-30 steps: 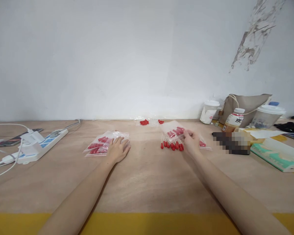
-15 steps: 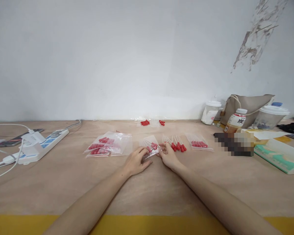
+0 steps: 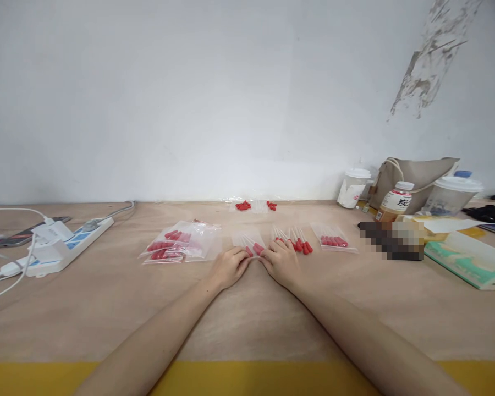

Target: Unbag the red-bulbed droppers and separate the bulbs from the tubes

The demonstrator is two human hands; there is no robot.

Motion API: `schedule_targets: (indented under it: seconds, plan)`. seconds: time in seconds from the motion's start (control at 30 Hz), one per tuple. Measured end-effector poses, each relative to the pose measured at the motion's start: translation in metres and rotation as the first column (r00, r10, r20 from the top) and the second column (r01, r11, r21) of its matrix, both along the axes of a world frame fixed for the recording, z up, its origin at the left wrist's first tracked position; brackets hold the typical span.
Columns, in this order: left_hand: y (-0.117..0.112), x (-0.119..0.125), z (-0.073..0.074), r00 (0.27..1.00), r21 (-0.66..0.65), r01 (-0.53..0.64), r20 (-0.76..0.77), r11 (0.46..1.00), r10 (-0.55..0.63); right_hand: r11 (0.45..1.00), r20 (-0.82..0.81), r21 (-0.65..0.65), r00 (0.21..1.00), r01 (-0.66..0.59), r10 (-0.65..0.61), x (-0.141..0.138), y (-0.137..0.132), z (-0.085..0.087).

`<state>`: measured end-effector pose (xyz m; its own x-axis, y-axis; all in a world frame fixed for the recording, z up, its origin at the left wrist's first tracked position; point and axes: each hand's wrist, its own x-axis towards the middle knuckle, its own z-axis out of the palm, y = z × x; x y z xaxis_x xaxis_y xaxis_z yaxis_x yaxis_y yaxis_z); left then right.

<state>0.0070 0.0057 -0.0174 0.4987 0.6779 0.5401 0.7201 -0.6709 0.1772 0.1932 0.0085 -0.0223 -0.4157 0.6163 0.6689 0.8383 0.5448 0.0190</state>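
Brown, wood-toned tabletop (image 3: pixel 214 324) bears a pile of clear bags (image 3: pixel 177 242) on the left. Near its middle, the person's left hand (image 3: pixel 229 268) and right hand (image 3: pixel 283 264) curl nearly closed, both pinching the near edge of a small clear bag (image 3: pixel 238 238) with red-tipped sticks (image 3: pixel 258 249) inside. The step looks like pressing that edge together; the next move likely calls for even fingertip pressure along it.

You wore the only camera on your head. From above the near side of the table (image 3: pixel 247 324), it looked forward and down, toward the nearby wall (image 3: pixel 190 99).
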Motion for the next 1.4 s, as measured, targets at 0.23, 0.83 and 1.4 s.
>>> schedule_targets:
  seconds: [0.23, 0.83, 1.4]
  plan:
    - [0.002, 0.000, -0.001, 1.000, -0.022, 0.003, 0.026, 1.000, -0.002, 0.999, -0.071, 0.003, 0.997, -0.036, 0.036, 0.000, 0.002, -0.001]
    - [0.005, -0.002, 0.001, 0.917, -0.285, 0.111, 0.400, 0.952, 0.013, 0.969, -0.111, -0.022, 0.964, -0.247, 0.243, 0.000, -0.002, 0.002]
    - [-0.001, 0.009, 0.004, 0.807, -0.438, 0.142, 0.571, 0.888, 0.153, 0.951, -0.141, -0.013, 0.942, -0.309, 0.304, -0.007, 0.002, -0.001]
